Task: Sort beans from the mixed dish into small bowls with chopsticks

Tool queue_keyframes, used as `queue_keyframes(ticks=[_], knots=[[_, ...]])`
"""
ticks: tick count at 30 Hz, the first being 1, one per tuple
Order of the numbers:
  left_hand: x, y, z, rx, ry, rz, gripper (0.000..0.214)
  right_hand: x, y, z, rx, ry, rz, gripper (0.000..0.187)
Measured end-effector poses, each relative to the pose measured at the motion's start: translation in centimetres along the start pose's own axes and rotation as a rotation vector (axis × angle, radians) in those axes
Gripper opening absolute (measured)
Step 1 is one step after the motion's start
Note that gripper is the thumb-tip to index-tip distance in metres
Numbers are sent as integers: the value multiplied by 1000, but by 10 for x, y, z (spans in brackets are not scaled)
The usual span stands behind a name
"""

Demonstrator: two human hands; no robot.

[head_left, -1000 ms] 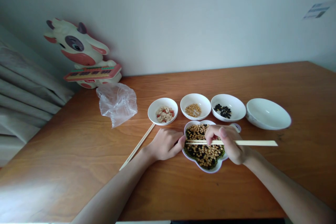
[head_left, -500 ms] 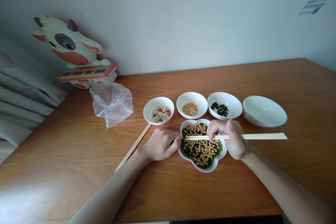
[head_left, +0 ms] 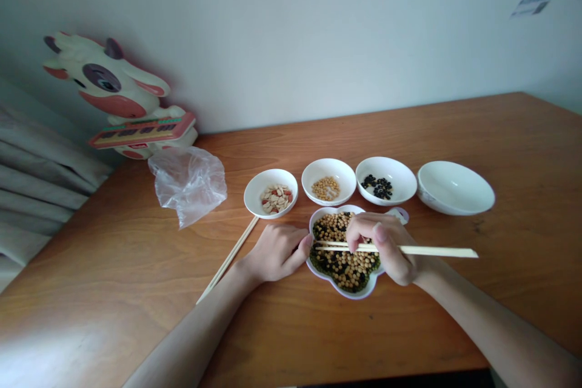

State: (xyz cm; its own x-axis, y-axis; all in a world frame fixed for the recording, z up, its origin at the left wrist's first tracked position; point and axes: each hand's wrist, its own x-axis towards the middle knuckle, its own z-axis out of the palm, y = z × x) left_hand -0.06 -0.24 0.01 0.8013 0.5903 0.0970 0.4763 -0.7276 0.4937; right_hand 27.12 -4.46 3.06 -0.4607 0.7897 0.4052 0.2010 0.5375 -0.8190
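In the head view, one pair of chopsticks (head_left: 431, 251) was clamped in the right hand (head_left: 386, 248), with the tips held over mixed beans (head_left: 343, 270) in a flower-shaped white dish (head_left: 350, 294). The left hand (head_left: 277, 251), loosely curled and gripping nothing, was rested against the dish's rim. A second pair of chopsticks (head_left: 230, 260) was laid on the wooden table (head_left: 454, 315) beside that hand. Three small white bowls (head_left: 328, 173) and one larger white bowl (head_left: 454, 188) were lined up beyond the dish.

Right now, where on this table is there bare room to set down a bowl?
Bare wooden tabletop lies right of the wide white bowl, and left of the loose wooden chopsticks, below the clear plastic bag. Crowded: the flower-shaped white dish, hemmed by small white bowls, left hand and right hand.
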Motion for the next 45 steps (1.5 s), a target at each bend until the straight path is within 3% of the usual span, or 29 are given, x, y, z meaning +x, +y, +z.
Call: queue_keyframes(ticks=[25, 45], knots=[[-1, -1, 1, -8, 8, -9, 46, -2, 4, 0, -18, 16, 50, 69], [-1, 0, 0, -22, -4, -15, 43, -3, 7, 2, 34, 40, -10, 65]])
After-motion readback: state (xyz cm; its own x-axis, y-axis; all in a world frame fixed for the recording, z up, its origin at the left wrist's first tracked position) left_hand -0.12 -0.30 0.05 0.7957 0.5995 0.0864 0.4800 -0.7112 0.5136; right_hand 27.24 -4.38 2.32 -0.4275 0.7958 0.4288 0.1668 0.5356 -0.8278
